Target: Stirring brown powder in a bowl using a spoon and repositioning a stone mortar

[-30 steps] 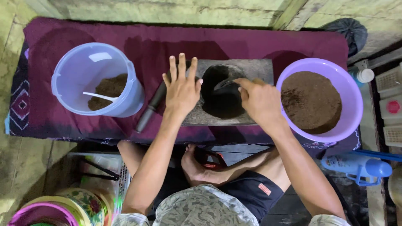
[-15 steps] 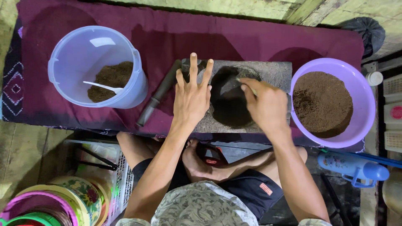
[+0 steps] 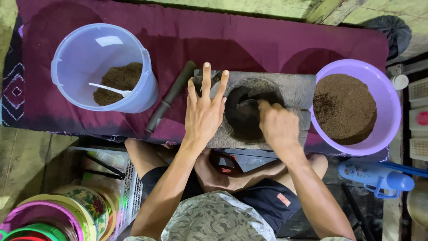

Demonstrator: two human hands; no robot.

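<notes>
A grey stone mortar block (image 3: 296, 89) lies on a maroon cloth (image 3: 249, 40), with a dark round hollow (image 3: 243, 122) in its middle. My left hand (image 3: 203, 114) rests flat on the block's left part, fingers spread. My right hand (image 3: 278, 127) is at the hollow's right edge, closed on a metal spoon (image 3: 246, 106) whose bowl dips into the hollow. A purple bowl (image 3: 388, 134) of brown powder (image 3: 343, 107) stands just right of the block. At the left is a pale blue bucket (image 3: 84, 53) holding some brown powder and a white spoon (image 3: 109, 88).
A dark pestle (image 3: 171, 96) lies slanted on the cloth between bucket and block. My crossed legs are under the table edge. Stacked colourful bowls (image 3: 67, 209) and a white basket (image 3: 129, 192) sit at the lower left, a blue bottle (image 3: 374, 176) at the lower right.
My right hand has shifted a little toward me over the hollow with the spoon. My left hand stays flat on the stone. The view has drifted slightly.
</notes>
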